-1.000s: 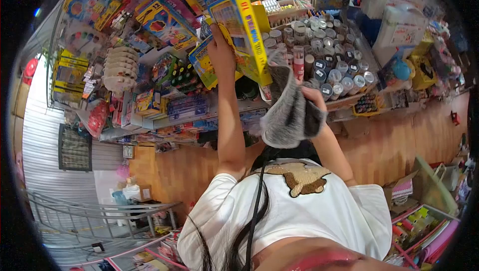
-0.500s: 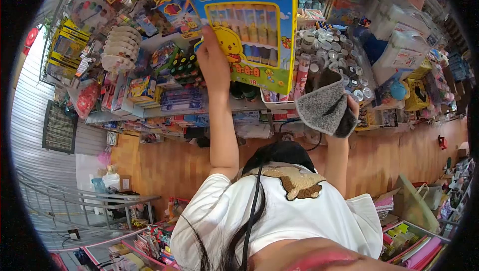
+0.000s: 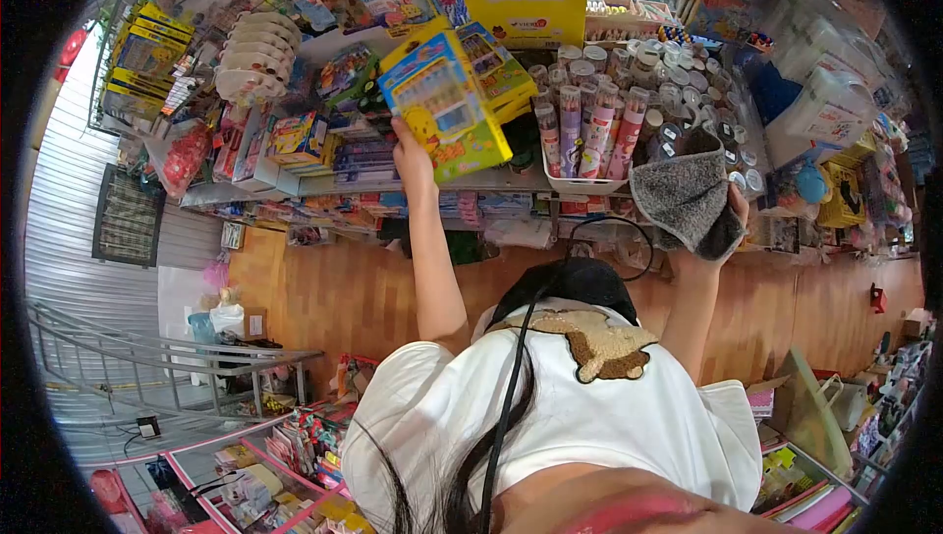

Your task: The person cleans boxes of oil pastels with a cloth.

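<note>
My left hand (image 3: 416,159) is closed on the lower left edge of a blue, yellow and green box of crayons (image 3: 444,107), which has a chick picture and a clear window. The box is tilted and slightly blurred, in front of the shelf. Behind its right side lie similar yellow boxes (image 3: 499,72). In my right hand (image 3: 722,229) a grey cloth (image 3: 680,195) hangs folded, with the fingers partly hidden behind it. The cloth is close to the clear-lidded tubs (image 3: 678,77) and to a white bin (image 3: 589,183) of tall pencil tubes (image 3: 599,126).
An open yellow carton (image 3: 526,15) stands at the back of the shelf. Egg-carton-like trays (image 3: 257,57) and a bag of red items (image 3: 184,159) hang at the left. Plastic packs (image 3: 820,97) hang at the right. A metal railing (image 3: 177,372) is at the lower left.
My left hand has lowered the box of crayons away from my face, uncovering the yellow carton and pencil tubes. My right hand and the cloth have shifted slightly right in view.
</note>
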{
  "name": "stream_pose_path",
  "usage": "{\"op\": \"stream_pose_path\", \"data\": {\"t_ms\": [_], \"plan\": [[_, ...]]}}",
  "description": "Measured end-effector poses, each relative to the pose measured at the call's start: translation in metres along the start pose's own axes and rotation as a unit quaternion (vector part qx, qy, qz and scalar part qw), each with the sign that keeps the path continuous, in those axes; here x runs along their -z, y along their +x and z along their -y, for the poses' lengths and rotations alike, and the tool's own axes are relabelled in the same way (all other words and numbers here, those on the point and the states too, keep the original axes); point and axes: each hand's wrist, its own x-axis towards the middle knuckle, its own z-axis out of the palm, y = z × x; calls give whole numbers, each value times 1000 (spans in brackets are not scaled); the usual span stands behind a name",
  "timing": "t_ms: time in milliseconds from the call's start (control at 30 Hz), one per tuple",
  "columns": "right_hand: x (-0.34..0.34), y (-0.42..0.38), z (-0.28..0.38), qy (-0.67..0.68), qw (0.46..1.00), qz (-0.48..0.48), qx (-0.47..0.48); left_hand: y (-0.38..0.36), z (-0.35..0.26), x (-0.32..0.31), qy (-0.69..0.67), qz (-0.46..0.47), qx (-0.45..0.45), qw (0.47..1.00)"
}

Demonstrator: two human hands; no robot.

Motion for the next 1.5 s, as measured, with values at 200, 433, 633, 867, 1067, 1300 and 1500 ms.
{"op": "stream_pose_path", "data": {"t_ms": [200, 433, 633, 867, 1067, 1300, 1500], "plan": [[-21, -6, 3, -25, 998, 60, 11, 66, 17, -14, 185, 49, -17, 981], [-12, 0, 3, -23, 999, -37, 20, 84, -17, -31, 521, 56, -172, 834], [-2, 2, 5, -29, 998, -47, 27, 25, -85, -78, 463, -7, -359, 810], [6, -16, 20, -37, 998, -5, 54, 112, -81, -229, 214, 97, -424, 875], [17, -28, 35, -54, 992, -43, 106, 103, -75, -251, 124, 73, -453, 880], [36, -25, 36, -63, 982, -117, 134, 95, -81, -256, 106, 109, -427, 891], [20, -27, 31, -47, 994, -44, 84, 43, -88, -216, 0, 209, -328, 921]]}}
